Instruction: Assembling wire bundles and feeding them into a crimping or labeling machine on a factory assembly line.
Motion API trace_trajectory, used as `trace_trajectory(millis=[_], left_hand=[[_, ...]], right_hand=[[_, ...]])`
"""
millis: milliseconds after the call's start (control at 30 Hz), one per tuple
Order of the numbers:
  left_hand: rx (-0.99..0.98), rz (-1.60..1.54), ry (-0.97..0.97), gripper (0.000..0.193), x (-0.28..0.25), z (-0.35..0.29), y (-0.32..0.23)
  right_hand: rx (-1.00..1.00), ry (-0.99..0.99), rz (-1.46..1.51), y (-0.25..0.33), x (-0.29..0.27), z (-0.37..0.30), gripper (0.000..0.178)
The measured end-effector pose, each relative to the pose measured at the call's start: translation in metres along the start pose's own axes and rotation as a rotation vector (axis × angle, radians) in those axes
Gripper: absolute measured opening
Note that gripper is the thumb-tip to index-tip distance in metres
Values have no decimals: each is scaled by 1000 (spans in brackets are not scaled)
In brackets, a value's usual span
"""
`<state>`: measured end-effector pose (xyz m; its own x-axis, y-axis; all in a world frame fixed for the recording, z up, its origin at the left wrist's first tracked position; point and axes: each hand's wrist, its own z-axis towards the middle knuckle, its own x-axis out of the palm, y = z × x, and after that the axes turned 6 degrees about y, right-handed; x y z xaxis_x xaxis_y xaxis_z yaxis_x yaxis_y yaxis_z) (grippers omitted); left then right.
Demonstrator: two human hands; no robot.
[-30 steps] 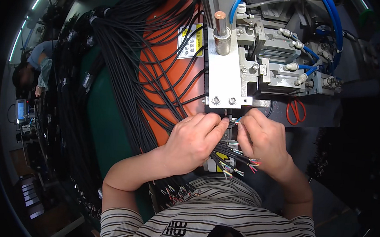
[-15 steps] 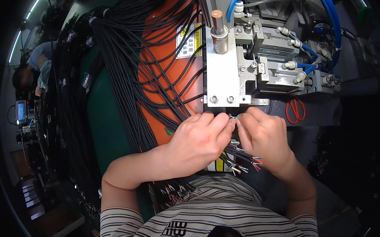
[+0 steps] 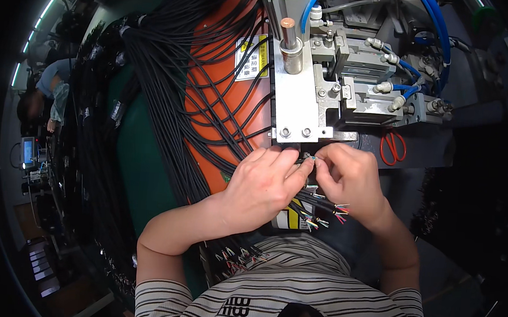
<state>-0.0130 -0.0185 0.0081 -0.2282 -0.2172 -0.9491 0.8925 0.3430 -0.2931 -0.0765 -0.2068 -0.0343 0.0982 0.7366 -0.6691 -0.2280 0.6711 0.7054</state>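
My left hand (image 3: 266, 183) and my right hand (image 3: 347, 180) meet fingertip to fingertip just under the white metal block of a small press machine (image 3: 296, 97). Between the fingertips they pinch the thin stripped end of a black cable (image 3: 308, 159). More black cables with coloured wire ends (image 3: 321, 213) lie under both hands, fanning toward my striped shirt.
A thick bundle of black cables (image 3: 171, 82) runs across an orange panel (image 3: 217, 91) and a green surface (image 3: 139, 162) on the left. Red-handled scissors (image 3: 392, 147) lie right of the machine. Blue air hoses (image 3: 431, 29) loop above. Another person (image 3: 43, 94) sits at far left.
Both hands have crept slightly up toward the machine block, fingertips closing tighter on the wire end. The view has shifted a little.
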Motion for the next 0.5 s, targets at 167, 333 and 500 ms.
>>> trace_trajectory(millis=[167,333,500], left_hand=[[-56,-168,-120,38,3,-21,18],[-117,-77,-135,41,4,-30,23],[-127,-35,-118,41,5,-24,23]], right_hand=[[204,86,351,-5,1,-1,7],[238,26,290,-3,0,-8,12],[-26,100,558,11,-12,-13,25]])
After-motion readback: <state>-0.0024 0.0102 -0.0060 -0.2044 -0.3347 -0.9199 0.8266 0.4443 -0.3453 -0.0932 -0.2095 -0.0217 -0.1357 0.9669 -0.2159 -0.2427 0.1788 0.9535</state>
